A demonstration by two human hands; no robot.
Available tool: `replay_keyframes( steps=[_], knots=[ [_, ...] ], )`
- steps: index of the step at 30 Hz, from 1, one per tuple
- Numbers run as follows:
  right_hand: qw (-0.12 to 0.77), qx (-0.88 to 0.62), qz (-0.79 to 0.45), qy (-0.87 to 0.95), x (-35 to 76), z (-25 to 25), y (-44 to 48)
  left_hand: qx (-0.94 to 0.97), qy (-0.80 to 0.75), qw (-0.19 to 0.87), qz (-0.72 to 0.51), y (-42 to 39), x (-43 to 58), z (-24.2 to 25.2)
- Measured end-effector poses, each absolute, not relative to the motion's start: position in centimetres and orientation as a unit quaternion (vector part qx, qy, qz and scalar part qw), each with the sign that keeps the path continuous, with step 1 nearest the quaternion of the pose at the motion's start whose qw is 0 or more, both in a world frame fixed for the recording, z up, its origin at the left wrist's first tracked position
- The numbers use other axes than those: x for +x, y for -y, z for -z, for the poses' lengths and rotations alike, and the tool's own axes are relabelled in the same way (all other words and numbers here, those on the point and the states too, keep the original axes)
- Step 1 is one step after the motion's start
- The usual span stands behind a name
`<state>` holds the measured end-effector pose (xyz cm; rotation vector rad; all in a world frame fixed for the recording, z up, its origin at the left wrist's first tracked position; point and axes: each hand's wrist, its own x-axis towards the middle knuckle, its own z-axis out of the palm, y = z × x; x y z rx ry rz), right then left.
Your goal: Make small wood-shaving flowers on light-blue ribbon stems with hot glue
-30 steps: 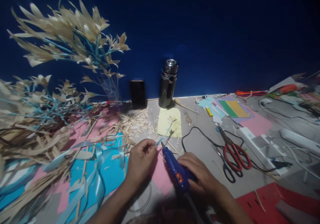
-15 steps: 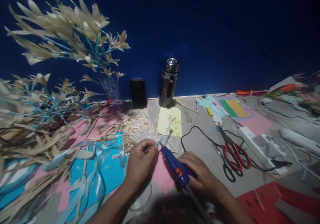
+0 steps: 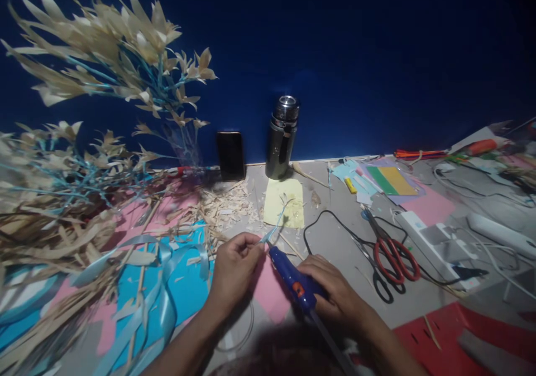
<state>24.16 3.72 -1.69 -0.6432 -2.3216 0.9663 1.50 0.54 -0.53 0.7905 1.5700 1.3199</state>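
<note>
My right hand [image 3: 333, 284] is wrapped round a blue glue gun [image 3: 291, 272] with an orange mark on its side, and a long pale glue stick [image 3: 329, 337] sticks out of its back end. Pinched between the fingertips of my left hand [image 3: 237, 270] is a thin stem [image 3: 274, 225], wrapped in light blue, that points up and away from me. The gun's nozzle [image 3: 268, 244] is right at the stem, close to the left fingertips; whether they touch I cannot tell. Beyond the stem lies a yellow paper sheet [image 3: 272, 200] with small scraps on it.
A steel flask [image 3: 281, 147] and a dark phone [image 3: 231, 157] stand by the blue wall. Pale husk flowers [image 3: 138, 46] fill the left, above light blue ribbon [image 3: 165, 298]. Red-handled scissors [image 3: 396, 258], black cords and a white power strip [image 3: 435, 247] lie at right.
Both hands keep nearly the same pose, the nozzle staying against or near the stem. The whole view has shifted very slightly.
</note>
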Motion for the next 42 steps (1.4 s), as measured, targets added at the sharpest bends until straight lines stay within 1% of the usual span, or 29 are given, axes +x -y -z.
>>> replay_keyframes(
  steps=[9, 32, 42],
  knots=[
    [0.271, -0.244, -0.370, 0.855, 24.2, 1.8, -3.8, 0.279, -0.629, 0.493, -0.533, -0.6, 1.8, 0.0],
    [0.284, -0.262, -0.372, 0.844, 24.5, 1.5, -3.7, 0.259, -0.629, 0.494, -0.542, -0.8, 1.9, -0.5],
    [0.267, -0.265, -0.385, 0.843, 24.6, 1.1, -3.6, 0.264, -0.628, 0.494, -0.540, -0.8, 1.8, 0.0]
  ],
)
